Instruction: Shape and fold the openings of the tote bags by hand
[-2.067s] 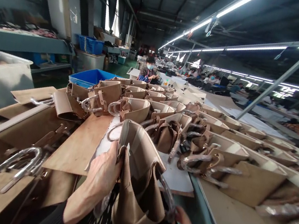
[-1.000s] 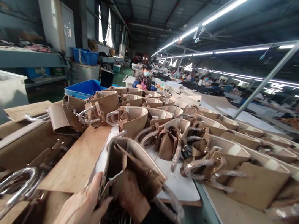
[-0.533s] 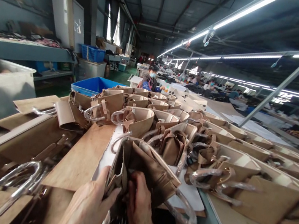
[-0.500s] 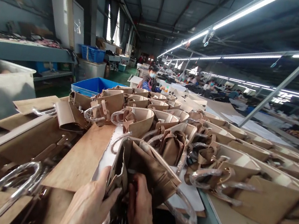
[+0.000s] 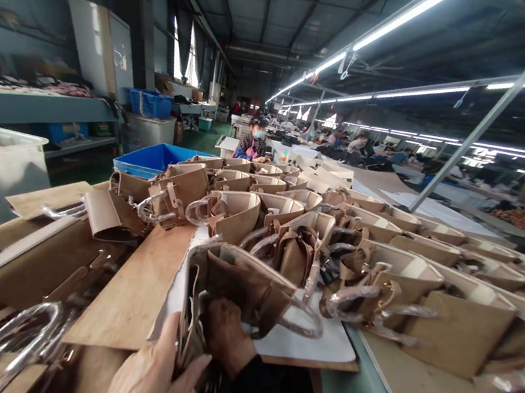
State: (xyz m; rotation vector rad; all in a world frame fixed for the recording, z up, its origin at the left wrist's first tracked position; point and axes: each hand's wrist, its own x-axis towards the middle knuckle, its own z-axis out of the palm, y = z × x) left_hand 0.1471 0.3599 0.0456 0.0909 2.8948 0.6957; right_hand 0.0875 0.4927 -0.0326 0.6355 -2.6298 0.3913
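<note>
Head view: one bag [image 5: 248, 279], mouth open, directly before me, base hidden; my left hand [image 5: 149, 376], wrist cut off below, thumb and forefinger closed about its side; my right hand [image 5: 225, 332], inside it, fingertips hidden, hold impossible to tell; one handle [image 5: 319, 328], shiny, at the bag's right.
</note>
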